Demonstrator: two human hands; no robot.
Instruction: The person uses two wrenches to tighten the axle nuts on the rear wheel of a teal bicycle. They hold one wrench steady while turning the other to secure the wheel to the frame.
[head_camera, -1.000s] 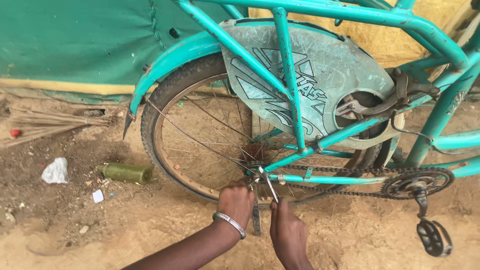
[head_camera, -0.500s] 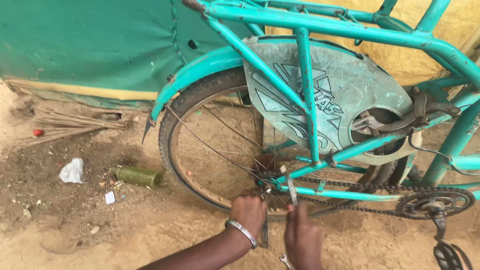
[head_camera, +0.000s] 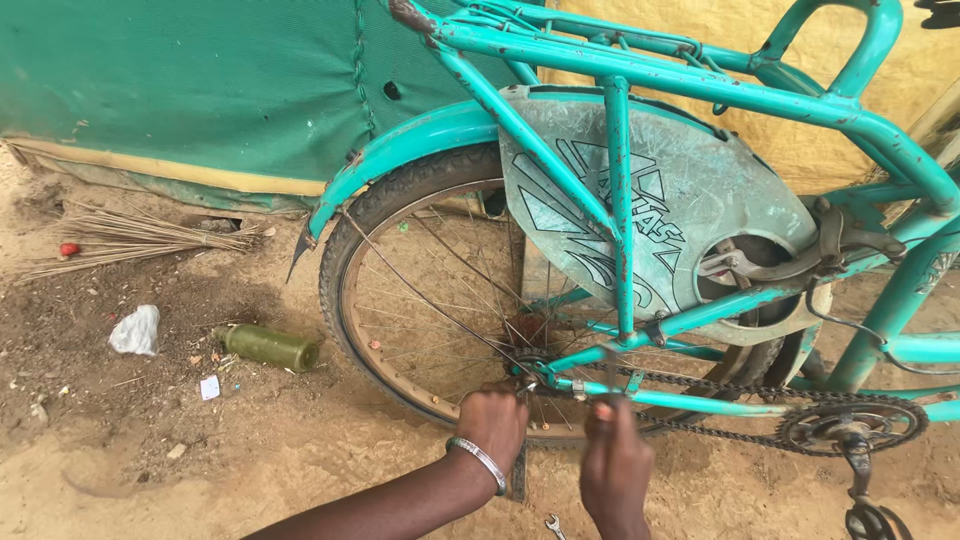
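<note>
Nearest to the camera, the right hand (head_camera: 615, 470) is closed in a fist around a thin metal tool (head_camera: 610, 375) that stands up from the fingers toward the frame. Just under this hand a small spanner (head_camera: 553, 524) lies on the sand.

The left hand (head_camera: 492, 425), with a metal bangle (head_camera: 478, 461) on the wrist, is curled at the rear wheel hub (head_camera: 528, 360). Its fingertips are hidden behind the knuckles, so I cannot tell what they pinch. The hub, with its axle nut, sits just above these fingers, and the chain (head_camera: 740, 385) runs away to the right of the right hand toward the crank sprocket (head_camera: 850, 425).

I think the work here is at the axle. To do it well, the left hand should hold the hub side steady while the right hand turns the tool in short moves, straight on the nut, so that it does not slip into the spokes.

Farther from the fingers stand the rear wheel (head_camera: 400, 330) and the turquoise mudguard (head_camera: 400, 160). Well to the left a green bottle (head_camera: 268, 347) lies on the ground, and behind everything hangs a green tarpaulin (head_camera: 180, 90).
</note>
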